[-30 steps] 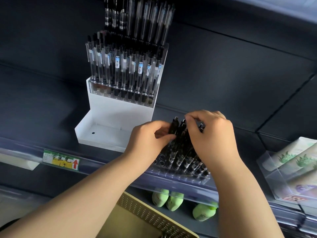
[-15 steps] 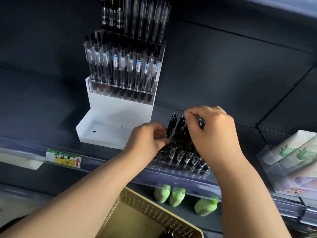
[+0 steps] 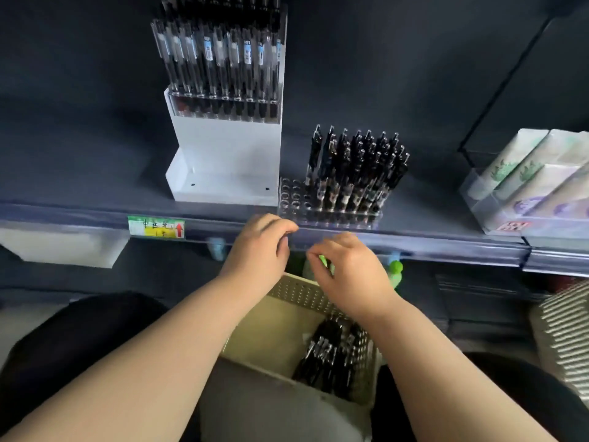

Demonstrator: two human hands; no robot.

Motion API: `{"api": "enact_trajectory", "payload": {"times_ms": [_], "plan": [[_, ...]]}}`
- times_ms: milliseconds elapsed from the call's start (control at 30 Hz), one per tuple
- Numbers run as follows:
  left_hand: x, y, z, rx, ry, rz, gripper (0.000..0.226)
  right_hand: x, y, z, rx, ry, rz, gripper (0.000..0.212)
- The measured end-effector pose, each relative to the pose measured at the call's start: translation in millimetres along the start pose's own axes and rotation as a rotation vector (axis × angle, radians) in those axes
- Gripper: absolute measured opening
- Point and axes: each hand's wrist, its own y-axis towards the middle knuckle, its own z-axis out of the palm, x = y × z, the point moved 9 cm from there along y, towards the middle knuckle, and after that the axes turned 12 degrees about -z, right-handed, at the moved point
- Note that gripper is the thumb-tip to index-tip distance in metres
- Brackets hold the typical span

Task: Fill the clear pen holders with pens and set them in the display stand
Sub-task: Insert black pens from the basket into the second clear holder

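A dark shelf (image 3: 95, 173) is seen, with a white display stand (image 3: 223, 161) set on it. A tan basket (image 3: 296, 295) is kept below, and loose pens (image 3: 325, 352) are piled in it. The clear pen holder (image 3: 328, 215) is stood on the shelf, just beside the stand, right at the front edge. It is only partly filled: black pens (image 3: 357, 161) are crowded to the right, while holes on the left are bare. The left hand (image 3: 258, 250) and right hand (image 3: 347, 269) are held loosely curled near the shelf edge, and nothing is seen in them. The holder could be bumped off the edge by a rising hand, or tipped by its heavy side when lifted, and pens spilled
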Motion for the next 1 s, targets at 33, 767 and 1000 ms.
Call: {"api": "enact_trajectory", "payload": {"times_ms": [33,767,1000], "plan": [[2.3,-12.1,7.7,0.025,0.021,0.023,0.026,-8.0,-16.0,17.1,0.099,-0.007,0.082,0.015],[91.5,-171.3,155.1,1.085,0.347,-0.515,0.055,-92.7,-146.5,132.7,0.739,-0.014,0.678,0.028],[93.6,-171.1,170.5,1.126,0.337,-0.457,0.052,-65.4,-166.3,170.1,1.090,-0.094,0.469,0.043]]}}
